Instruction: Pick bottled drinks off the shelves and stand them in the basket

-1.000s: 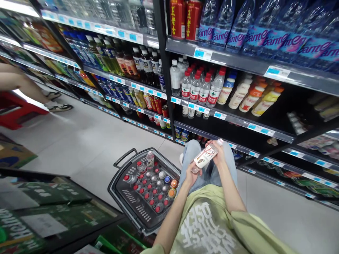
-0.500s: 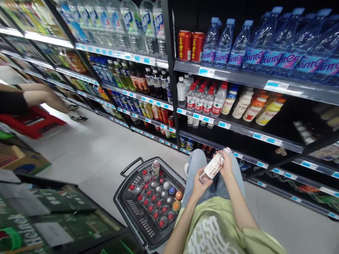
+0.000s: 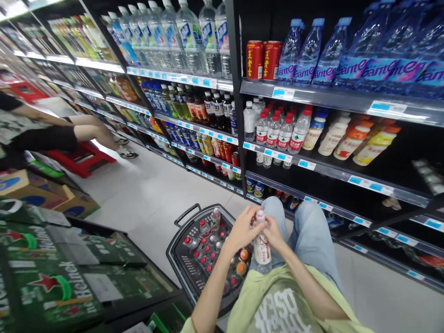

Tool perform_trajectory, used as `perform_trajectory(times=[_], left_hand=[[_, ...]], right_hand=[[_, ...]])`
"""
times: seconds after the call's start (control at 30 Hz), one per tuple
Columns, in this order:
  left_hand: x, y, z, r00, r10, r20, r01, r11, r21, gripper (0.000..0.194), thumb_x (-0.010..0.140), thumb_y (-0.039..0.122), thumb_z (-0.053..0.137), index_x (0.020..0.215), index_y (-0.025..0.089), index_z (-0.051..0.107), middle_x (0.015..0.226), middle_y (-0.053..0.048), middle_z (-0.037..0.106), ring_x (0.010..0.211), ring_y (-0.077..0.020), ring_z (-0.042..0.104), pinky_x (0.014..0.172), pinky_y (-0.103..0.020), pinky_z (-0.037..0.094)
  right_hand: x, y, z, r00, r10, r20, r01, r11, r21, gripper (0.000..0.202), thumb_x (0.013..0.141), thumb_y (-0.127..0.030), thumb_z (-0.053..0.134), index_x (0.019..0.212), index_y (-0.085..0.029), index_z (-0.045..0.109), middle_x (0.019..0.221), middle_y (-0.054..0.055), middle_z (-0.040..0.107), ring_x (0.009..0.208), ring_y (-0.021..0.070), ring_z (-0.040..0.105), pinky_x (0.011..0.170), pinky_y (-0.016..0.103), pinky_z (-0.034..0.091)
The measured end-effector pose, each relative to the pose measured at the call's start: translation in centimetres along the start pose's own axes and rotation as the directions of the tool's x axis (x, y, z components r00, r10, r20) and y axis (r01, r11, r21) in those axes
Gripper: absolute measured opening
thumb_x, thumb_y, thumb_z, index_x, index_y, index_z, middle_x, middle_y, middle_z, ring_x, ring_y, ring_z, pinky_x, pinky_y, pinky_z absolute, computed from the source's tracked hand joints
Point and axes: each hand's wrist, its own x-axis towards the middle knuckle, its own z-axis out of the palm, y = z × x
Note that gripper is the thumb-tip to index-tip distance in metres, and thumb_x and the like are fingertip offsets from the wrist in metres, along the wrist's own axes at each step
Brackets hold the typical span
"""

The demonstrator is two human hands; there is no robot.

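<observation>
Bottle [image 3: 264,267] held nearly upright in front of the lap, its pale cap [image 3: 261,214] uppermost and its white label [image 3: 262,249] showing below the fingers. At far left, green cartons [image 3: 45,259] lie nearest the camera, with a seated person [image 3: 85,133] on a red stool [image 3: 81,162] beyond them. Next comes the black basket [image 3: 190,266] on the floor, holding red-capped bottles [image 3: 205,227] and orange-capped bottles [image 3: 242,267]. The left hand [image 3: 241,233] reaches over the basket's near side; its grip is narrow, closed around the bottle's neck with the thumb just beneath the cap. The right hand [image 3: 274,235] closes on the neck from the other side, also narrow. Half a second ago the bottle lay slanted, one hand near each end; now it stands up and both hands meet at the top, so the handling seems centred on the cap end, leaving the base unheld. Farther right, red-labelled bottles [image 3: 282,136] stand on a shelf [image 3: 335,172] beyond the knees [image 3: 312,217].
</observation>
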Motion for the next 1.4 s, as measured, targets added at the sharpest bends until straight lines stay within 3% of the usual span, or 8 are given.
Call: perform_trajectory(times=[0.13,0.27,0.37,0.43,0.6,0.77,1.07,1.4], left_hand=[[-0.3,0.9,-1.8,0.994,-0.006,0.108,-0.014,0.984,0.180,0.015,0.092,0.034,0.065,0.086,0.021,0.070,0.085,-0.002,0.065,0.080,-0.0185,0.061,0.080,-0.029,0.047],[-2.1,0.4,-2.4,0.991,-0.057,0.120,0.036,0.985,0.169,0.014,0.083,0.035,0.074,0.082,0.021,0.070,0.077,0.001,0.067,0.074,-0.0167,0.061,0.075,-0.026,0.045],[-3.7,-0.3,-3.3,0.988,-0.049,0.149,0.037,0.996,0.086,0.021,0.079,0.040,0.078,0.081,0.020,0.072,0.079,-0.001,0.071,0.075,-0.0167,0.063,0.075,-0.025,0.045],[-4.5,-0.9,-4.3,0.989,-0.062,0.132,0.054,0.997,0.064,0.023,0.080,0.041,0.077,0.078,0.019,0.071,0.074,0.000,0.069,0.069,-0.0143,0.059,0.071,-0.024,0.044],[-6.2,-3.2,-7.1,0.979,-0.201,-0.038,0.204,0.968,0.149,0.020,0.082,0.034,0.066,0.072,0.017,0.068,0.063,0.003,0.060,0.060,-0.0103,0.051,0.065,-0.022,0.040],[-7.2,-7.7,-9.9,0.932,-0.303,-0.200,0.362,0.818,0.447,0.012,0.081,0.027,0.063,0.076,0.017,0.068,0.071,-0.001,0.067,0.069,-0.0152,0.057,0.074,-0.027,0.042],[-12.3,-21.1,-11.6,0.713,-0.623,-0.322,0.672,0.475,0.568,0.019,0.088,0.025,0.064,0.103,0.014,0.072,0.108,-0.012,0.072,0.100,-0.0236,0.065,0.087,-0.028,0.045],[-20.5,-28.6,-9.1,0.518,-0.769,-0.374,0.819,0.320,0.476,0.018,0.079,0.016,0.072,0.096,0.011,0.070,0.109,-0.014,0.067,0.094,-0.0229,0.066,0.081,-0.027,0.050]], right_hand=[[-1.4,-0.3,1.9,0.988,-0.097,0.117,0.115,0.981,-0.159,0.032,0.068,-0.019,0.076,0.100,-0.024,0.070,0.094,0.000,0.077,0.088,0.0233,0.070,0.081,0.032,0.057],[-3.0,0.3,0.4,0.955,-0.002,0.298,0.068,0.975,-0.212,0.052,0.063,-0.021,0.086,0.111,-0.024,0.069,0.104,0.002,0.078,0.095,0.0256,0.071,0.084,0.034,0.058],[-4.1,2.5,-2.5,0.837,0.174,0.519,0.006,0.945,-0.327,0.083,0.051,-0.024,0.097,0.129,-0.023,0.068,0.121,0.006,0.078,0.110,0.0321,0.072,0.100,0.044,0.058],[-5.0,4.5,-4.6,0.779,0.279,0.561,-0.010,0.901,-0.433,0.081,0.052,-0.027,0.097,0.128,-0.023,0.071,0.117,0.006,0.080,0.107,0.0338,0.074,0.102,0.050,0.058],[-6.2,7.6,-7.2,0.918,0.172,0.357,0.024,0.876,-0.482,0.066,0.065,-0.035,0.091,0.129,-0.027,0.073,0.131,0.008,0.076,0.116,0.0328,0.073,0.110,0.053,0.055],[-5.1,8.0,-7.5,0.950,0.150,0.272,-0.030,0.916,-0.399,0.033,0.085,-0.041,0.076,0.113,-0.025,0.078,0.114,0.009,0.082,0.101,0.0281,0.078,0.098,0.050,0.063],[-5.2,7.4,-7.5,0.952,0.150,0.265,-0.026,0.906,-0.422,0.029,0.085,-0.047,0.076,0.101,-0.023,0.081,0.105,0.010,0.084,0.094,0.0279,0.080,0.096,0.049,0.066],[-5.3,8.8,-8.1,0.945,0.158,0.287,0.001,0.875,-0.483,0.036,0.093,-0.052,0.068,0.106,-0.021,0.077,0.111,0.013,0.083,0.102,0.0297,0.079,0.096,0.048,0.066]])
